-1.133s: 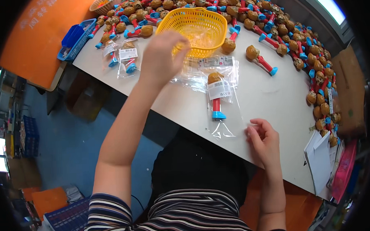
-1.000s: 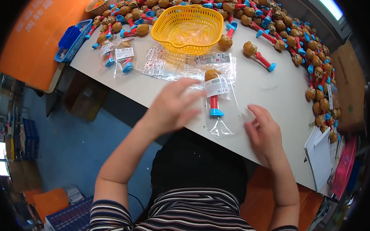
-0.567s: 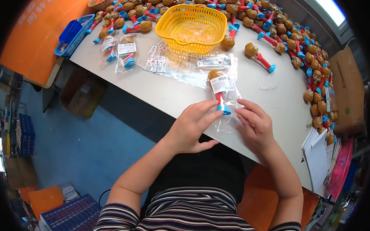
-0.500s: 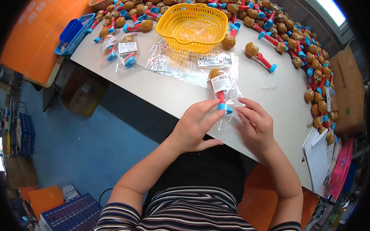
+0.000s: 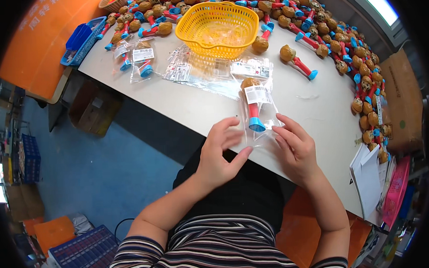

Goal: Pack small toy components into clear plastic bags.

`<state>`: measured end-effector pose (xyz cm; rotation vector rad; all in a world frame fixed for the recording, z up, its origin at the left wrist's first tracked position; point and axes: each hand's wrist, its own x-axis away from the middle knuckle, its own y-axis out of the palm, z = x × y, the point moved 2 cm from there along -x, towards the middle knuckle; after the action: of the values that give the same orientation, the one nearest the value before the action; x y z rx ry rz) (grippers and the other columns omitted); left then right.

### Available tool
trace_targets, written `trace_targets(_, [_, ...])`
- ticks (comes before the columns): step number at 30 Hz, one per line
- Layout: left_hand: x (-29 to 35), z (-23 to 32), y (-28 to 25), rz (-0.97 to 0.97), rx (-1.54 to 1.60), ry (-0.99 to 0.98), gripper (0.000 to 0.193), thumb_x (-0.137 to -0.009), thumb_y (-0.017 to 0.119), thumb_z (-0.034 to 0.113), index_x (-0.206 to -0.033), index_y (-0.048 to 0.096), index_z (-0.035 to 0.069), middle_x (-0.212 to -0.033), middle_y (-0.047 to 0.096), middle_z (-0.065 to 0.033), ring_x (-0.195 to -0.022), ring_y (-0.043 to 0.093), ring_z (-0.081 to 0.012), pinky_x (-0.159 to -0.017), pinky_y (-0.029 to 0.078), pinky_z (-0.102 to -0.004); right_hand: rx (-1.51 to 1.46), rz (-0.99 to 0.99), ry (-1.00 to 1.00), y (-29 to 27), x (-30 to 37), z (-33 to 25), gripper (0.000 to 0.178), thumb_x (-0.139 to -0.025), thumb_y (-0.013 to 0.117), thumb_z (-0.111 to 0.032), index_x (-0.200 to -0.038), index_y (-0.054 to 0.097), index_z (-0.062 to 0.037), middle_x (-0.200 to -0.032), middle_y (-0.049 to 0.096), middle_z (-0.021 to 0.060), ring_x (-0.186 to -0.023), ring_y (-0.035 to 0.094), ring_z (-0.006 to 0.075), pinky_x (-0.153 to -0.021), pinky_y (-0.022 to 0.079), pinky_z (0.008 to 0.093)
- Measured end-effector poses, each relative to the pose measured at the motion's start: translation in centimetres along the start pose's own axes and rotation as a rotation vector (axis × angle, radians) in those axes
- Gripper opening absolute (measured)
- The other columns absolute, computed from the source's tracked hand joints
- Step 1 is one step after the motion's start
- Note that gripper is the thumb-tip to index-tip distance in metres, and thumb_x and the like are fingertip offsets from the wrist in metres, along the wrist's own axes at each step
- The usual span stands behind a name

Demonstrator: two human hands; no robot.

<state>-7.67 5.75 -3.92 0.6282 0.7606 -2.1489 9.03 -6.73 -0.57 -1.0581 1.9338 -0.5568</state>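
Note:
A toy with a brown knobbly head, red shaft and blue flared end lies in a clear plastic bag (image 5: 253, 109) with a white label, near the table's front edge. My left hand (image 5: 220, 155) is left of the bag's lower end, fingers apart and partly blurred, with the thumb reaching to the bag's bottom edge. At its right edge, my right hand (image 5: 297, 147) has curved, separated fingers, the tips touching or very near the film. Beyond the bag lie flat clear bags (image 5: 217, 86) and printed labels (image 5: 179, 64).
A yellow basket (image 5: 216, 51) with clear film inside stands behind. Two bagged toys (image 5: 143, 56) lie to its left; one loose toy (image 5: 298, 61) lies right. Heaped toys (image 5: 336, 44) line the far and right edges. Papers (image 5: 366, 183) and a pink basket (image 5: 397, 191) are at right.
My left hand has drawn back from the toy's blue end, its fingers lifting off the film. The bagged toy has turned slightly, showing more of its blue end. My right hand has barely moved.

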Motion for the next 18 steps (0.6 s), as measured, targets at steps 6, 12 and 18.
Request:
trace_targets(6, [0.2, 0.8, -0.2, -0.030, 1.284, -1.105, 0.055, -0.094, 0.061, 0.004, -0.138, 0.028, -0.004, -0.114, 0.060, -0.0200, -0.109, 0.064, -0.0286, -0.097, 0.054, -0.0368, 0.042, -0.001, -0.052, 0.3, 0.2, -0.2, 0.023, -0.084, 0.070, -0.001, -0.106, 0.070, -0.0044, -0.125, 0.064, 0.0150, -0.087, 0.068, 0.0242, -0.074, 0.056, 0.0326])
trace_targets(12, [1.2, -0.2, 0.1, 0.037, 1.289, -1.160, 0.034, -0.094, 0.060, 0.002, -0.124, 0.044, -0.002, -0.108, 0.063, -0.0146, -0.110, 0.065, -0.0276, -0.099, 0.054, -0.0388, 0.151, -0.062, -0.122, 0.0, 0.7, -0.3, 0.029, -0.078, 0.072, 0.002, -0.106, 0.069, -0.0041, -0.127, 0.062, 0.0165, -0.089, 0.067, 0.0255, -0.075, 0.056, 0.0332])
trace_targets(18, [1.2, 0.2, 0.1, 0.006, 1.200, -1.119, 0.045, -0.090, 0.066, 0.000, -0.128, 0.042, -0.003, -0.101, 0.060, -0.0097, -0.085, 0.062, -0.0143, -0.076, 0.052, -0.0239, 0.240, -0.089, -0.241, -0.2, 0.6, -0.5, 0.031, -0.075, 0.074, 0.001, -0.105, 0.070, -0.0051, -0.127, 0.063, 0.0164, -0.090, 0.068, 0.0267, -0.075, 0.056, 0.0337])
